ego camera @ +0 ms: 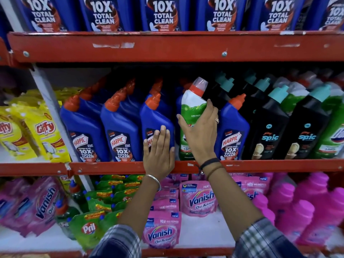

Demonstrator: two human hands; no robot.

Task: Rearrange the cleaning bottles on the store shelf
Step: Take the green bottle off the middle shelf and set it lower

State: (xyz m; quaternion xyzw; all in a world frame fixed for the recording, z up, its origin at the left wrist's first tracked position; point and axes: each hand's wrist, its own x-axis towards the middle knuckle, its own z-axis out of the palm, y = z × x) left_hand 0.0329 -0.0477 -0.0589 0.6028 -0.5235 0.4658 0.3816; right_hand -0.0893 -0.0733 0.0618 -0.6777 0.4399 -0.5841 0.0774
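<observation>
A green and white bottle (191, 107) with a red collar and clear cap stands in the middle shelf's front row, between blue Harpic bottles. My right hand (201, 131) is wrapped around its body. My left hand (159, 151) lies flat, fingers together, against the front of the third blue Harpic bottle (156, 116), just left of the green one. Two more Harpic bottles (83, 127) stand further left and one (232, 127) stands to the right. Black Spic bottles (268, 127) with teal caps follow on the right.
The red shelf edge (111, 167) runs below the bottles. Yellow Giffy pouches (44, 131) sit at the left. Above is a row of blue Harpic bottles (162, 13). Below lie pink Vanish pouches (199, 200), green Pril pouches (89, 228) and pink bottles (301, 211).
</observation>
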